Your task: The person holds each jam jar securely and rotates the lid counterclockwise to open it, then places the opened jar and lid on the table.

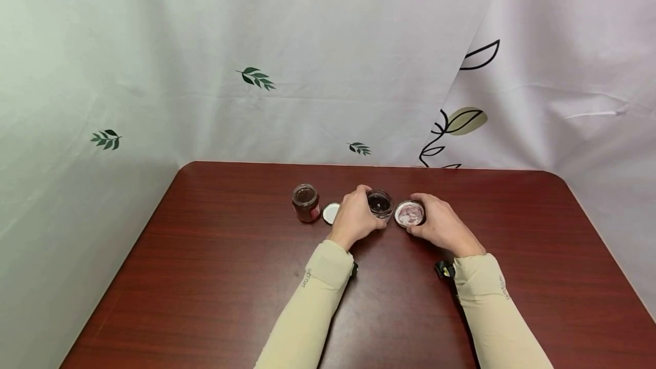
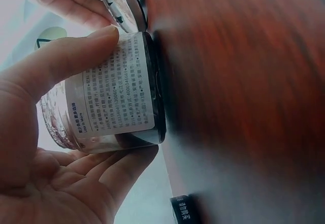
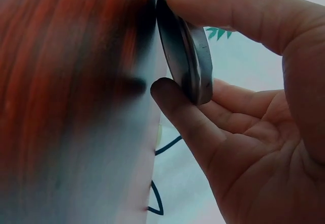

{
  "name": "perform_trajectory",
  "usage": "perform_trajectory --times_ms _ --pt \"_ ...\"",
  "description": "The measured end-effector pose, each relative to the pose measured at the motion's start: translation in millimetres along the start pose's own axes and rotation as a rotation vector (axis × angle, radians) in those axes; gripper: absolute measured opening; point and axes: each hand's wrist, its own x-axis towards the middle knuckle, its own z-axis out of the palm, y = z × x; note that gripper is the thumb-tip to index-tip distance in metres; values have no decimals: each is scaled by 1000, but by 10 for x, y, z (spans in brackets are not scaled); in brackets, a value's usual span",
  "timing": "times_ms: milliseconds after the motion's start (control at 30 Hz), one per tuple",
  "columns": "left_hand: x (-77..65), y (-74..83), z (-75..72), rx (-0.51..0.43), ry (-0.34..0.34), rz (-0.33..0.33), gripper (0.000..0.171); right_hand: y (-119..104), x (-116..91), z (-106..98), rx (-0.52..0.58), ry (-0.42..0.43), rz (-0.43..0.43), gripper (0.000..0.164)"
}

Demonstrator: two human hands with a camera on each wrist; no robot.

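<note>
My left hand [image 1: 355, 216] grips a glass jar [image 1: 380, 205] standing without its lid on the table, dark contents showing through the mouth. In the left wrist view, thumb and fingers wrap this jar's sides, across a white printed label [image 2: 111, 89]. Just to the right, my right hand [image 1: 445, 225] pinches a round lid [image 1: 409, 214] by its rim. The lid's smeared pale inside faces up. In the right wrist view the lid [image 3: 190, 56] sits tilted between thumb and fingers, close to the tabletop; whether it touches is unclear.
A second uncovered jar [image 1: 306, 205] with dark reddish-brown contents stands left of my left hand. Another lid [image 1: 330, 213], pale inside up, lies between them, partly behind the hand. The brown wooden table [image 1: 215, 278] ends at a white patterned curtain [image 1: 318, 107].
</note>
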Motion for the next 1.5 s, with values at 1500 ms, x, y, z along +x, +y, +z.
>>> perform_trajectory --times_ms 1500 --pt "-14 13 -26 -24 -68 -24 98 30 -45 38 -54 -43 26 70"
